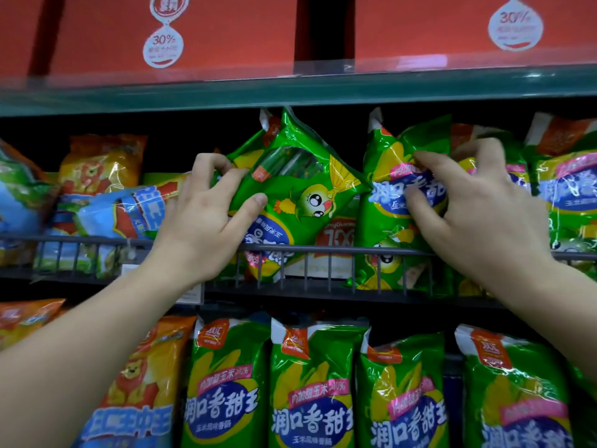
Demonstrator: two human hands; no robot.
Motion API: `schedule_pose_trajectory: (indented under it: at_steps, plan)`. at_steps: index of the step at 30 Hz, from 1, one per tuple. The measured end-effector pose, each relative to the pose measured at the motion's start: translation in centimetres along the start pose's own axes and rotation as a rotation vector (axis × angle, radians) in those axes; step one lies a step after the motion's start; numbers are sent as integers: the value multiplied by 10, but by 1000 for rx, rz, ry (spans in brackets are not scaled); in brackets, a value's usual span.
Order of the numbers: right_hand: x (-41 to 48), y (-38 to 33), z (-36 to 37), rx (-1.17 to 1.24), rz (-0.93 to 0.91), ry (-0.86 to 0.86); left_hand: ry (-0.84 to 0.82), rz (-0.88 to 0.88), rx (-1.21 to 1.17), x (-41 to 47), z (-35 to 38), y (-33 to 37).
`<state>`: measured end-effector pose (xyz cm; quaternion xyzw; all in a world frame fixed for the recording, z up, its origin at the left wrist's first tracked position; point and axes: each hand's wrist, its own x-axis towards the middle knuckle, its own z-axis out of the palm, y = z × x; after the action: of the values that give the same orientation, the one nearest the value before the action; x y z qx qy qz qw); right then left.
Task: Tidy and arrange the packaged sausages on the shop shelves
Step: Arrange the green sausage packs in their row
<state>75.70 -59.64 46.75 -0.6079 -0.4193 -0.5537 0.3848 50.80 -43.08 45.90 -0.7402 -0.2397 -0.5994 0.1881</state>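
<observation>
1. At the front of the middle shelf, the left hand (200,221) grips a tilted green pack (300,189). The thumb lies flat on its glossy face and the fingers curl round its left edge, so the hand is about half closed.
2. Just beside it, the right hand (468,205) pinches an upright green pack (394,195). The thumb presses into the front and the forefinger hooks over the crumpled film above. Its other fingers spread toward the next pack to the right and are blurred.
3. The two held packs touch at the tilted one's right corner. The tilted green pack has its print upside down, with a cartoon corn figure mid-face.
4. A dark wire rail (323,250) of thin bars runs along the shelf front. It crosses in front of the lower ends of both packs and passes under both wrists.
5. Below the forearms, a lower row (310,383) of green packs stands upright side by side, in shiny film with white top seams. An orange lion pack (139,376) at its left is partly hidden by the left forearm.
6. Left of the left hand, blue-and-orange packs (106,205) lie slumped at angles behind the rail.
7. Behind the tilted pack, a red-and-white pack (336,234) shows through the gap.
8. Farthest up, above the teal shelf edge (290,92), stand flat red boxes (226,30) with white "30%" marks.
</observation>
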Motion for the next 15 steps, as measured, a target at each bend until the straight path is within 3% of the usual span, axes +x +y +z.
schedule_pose_trajectory:
  at_steps: [8, 11, 15]
  plan:
    - [18, -29, -19, 19, -73, 97, -36, 33, 2, 1, -5, -2]
    - [28, -63, -26, 45, -275, 115, -59, 53, 3, 3, -8, -4]
    - [37, -107, -20, -47, -591, -38, -72, 91, -3, 5, -11, -9]
